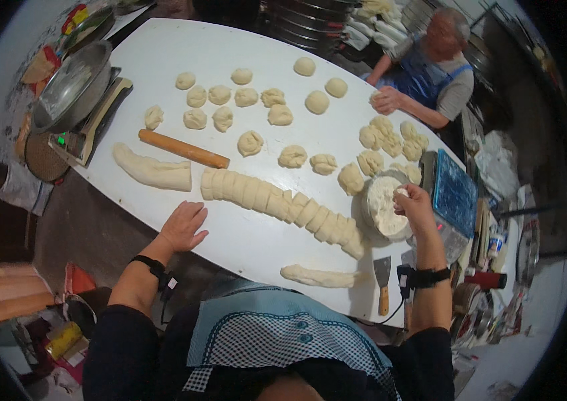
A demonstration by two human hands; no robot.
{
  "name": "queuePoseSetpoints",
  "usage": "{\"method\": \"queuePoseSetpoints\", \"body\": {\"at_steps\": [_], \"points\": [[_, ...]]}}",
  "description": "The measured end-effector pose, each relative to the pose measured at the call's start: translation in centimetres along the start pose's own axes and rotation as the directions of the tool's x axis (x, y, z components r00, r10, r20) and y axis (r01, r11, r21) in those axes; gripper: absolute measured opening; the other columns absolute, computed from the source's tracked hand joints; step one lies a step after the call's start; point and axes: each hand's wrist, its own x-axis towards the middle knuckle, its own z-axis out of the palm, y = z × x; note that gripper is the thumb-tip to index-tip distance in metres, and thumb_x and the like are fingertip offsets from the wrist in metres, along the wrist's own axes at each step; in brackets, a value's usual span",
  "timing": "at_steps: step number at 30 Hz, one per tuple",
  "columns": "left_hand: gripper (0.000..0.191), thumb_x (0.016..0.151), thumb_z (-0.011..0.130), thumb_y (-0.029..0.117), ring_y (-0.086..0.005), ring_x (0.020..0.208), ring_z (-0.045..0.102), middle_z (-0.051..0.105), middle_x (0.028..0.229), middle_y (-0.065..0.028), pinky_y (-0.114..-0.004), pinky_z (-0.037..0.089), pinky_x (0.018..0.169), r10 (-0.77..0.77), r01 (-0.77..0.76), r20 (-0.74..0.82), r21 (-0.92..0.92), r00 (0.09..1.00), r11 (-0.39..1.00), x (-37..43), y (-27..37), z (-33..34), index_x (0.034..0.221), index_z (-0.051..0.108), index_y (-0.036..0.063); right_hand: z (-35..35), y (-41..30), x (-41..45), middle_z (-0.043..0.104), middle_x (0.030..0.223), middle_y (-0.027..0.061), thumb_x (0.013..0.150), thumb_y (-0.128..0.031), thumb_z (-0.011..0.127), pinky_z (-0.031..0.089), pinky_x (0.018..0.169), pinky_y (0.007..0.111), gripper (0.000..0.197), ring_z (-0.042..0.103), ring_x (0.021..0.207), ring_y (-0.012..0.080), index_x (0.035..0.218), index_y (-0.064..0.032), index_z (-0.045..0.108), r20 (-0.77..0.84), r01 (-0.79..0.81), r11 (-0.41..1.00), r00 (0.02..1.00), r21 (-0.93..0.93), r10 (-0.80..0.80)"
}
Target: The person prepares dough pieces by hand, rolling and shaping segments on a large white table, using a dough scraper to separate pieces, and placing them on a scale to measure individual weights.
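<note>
My left hand [184,226] rests at the near edge of the white table [243,240], fingers spread and holding nothing. Just beyond it lie an uncut dough roll [155,169] and a long roll cut into several slices [278,203]. Over a bowl of white flour [381,203], my right hand [414,204] has its fingers closed around a small pale lump [402,192]; whether flour or dough, I cannot tell. A thin dough strip [321,276] lies nearest me, beside a wooden-handled scraper [383,285]. A wooden rolling pin [183,148] is behind the rolls.
Several dough pieces [251,143] and smooth dough balls [317,102] are scattered across the table. A blue-topped scale [456,193] stands right of the flour. At the far right, a co-worker's hand [387,100] holds dough. A large metal basin [70,85] tilts at left.
</note>
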Motion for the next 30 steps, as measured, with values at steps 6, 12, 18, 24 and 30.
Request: {"method": "queuePoseSetpoints", "body": {"at_steps": [6, 12, 18, 24, 30], "points": [[0.059, 0.071, 0.075, 0.026, -0.0365, 0.111, 0.051, 0.052, 0.121, -0.0189, -0.05, 0.04, 0.1, -0.001, 0.001, -0.023, -0.006, 1.0, 1.0, 0.1, 0.0, 0.2, 0.12, 0.053, 0.0004, 5.4, -11.7, 3.9, 0.06, 0.073, 0.0034, 0.087, -0.005, 0.061, 0.046, 0.055, 0.026, 0.009, 0.057, 0.061, 0.01, 0.091, 0.0022, 0.062, 0.201, 0.429, 0.876, 0.899, -0.222, -0.39], [0.058, 0.076, 0.073, 0.034, -0.0349, 0.114, 0.052, 0.053, 0.124, -0.0181, -0.051, 0.04, 0.101, -0.04, 0.039, -0.02, -0.041, 0.999, 0.998, -0.3, -0.3, 0.0, 0.12, 0.055, 0.0012, 13.8, -21.3, 7.6, 0.063, 0.076, 0.0065, 0.087, -0.006, 0.06, 0.052, 0.065, 0.03, 0.011, 0.065, 0.076, 0.0124, 0.09, 0.0054, 0.062, 0.421, 0.604, 0.728, 0.782, -0.325, -0.46], [0.06, 0.078, 0.072, 0.036, -0.0339, 0.117, 0.049, 0.052, 0.126, -0.0177, -0.051, 0.038, 0.102, -0.057, 0.059, 0.026, -0.094, 0.998, 0.994, -0.7, -0.4, -0.1, 0.121, 0.055, -0.0007, 24.6, -28.0, 10.9, 0.064, 0.074, 0.0089, 0.087, -0.007, 0.06, 0.048, 0.06, 0.032, 0.01, 0.056, 0.061, 0.0143, 0.093, 0.0009, 0.064, 0.481, 0.848, 0.215, 0.464, -0.485, -0.744], [0.063, 0.078, 0.072, 0.039, -0.0345, 0.116, 0.05, 0.052, 0.126, -0.0193, -0.053, 0.038, 0.103, -0.051, 0.056, 0.044, -0.133, 0.998, 0.99, -0.3, -0.9, -0.6, 0.123, 0.053, -0.0016, 24.1, -31.7, 13.8, 0.067, 0.072, 0.0122, 0.086, -0.015, 0.06, 0.054, 0.062, 0.033, 0.018, 0.067, 0.066, 0.0227, 0.091, 0.001, 0.066, 0.393, 0.599, 0.133, 0.66, -0.789, -0.64], [0.066, 0.076, 0.075, 0.037, -0.0353, 0.118, 0.05, 0.053, 0.127, -0.0209, -0.053, 0.037, 0.104, -0.074, 0.086, 0.104, -0.116, 0.992, 0.989, 0.0, -0.9, -0.7, 0.124, 0.053, -0.0023, 22.7, -29.5, 10.0, 0.061, 0.071, 0.0066, 0.093, -0.015, 0.061, 0.052, 0.061, 0.028, 0.018, 0.061, 0.066, 0.0102, 0.086, 0.0018, 0.063, 0.478, 0.763, 0.42, 0.64, -0.492, -0.602]]}}
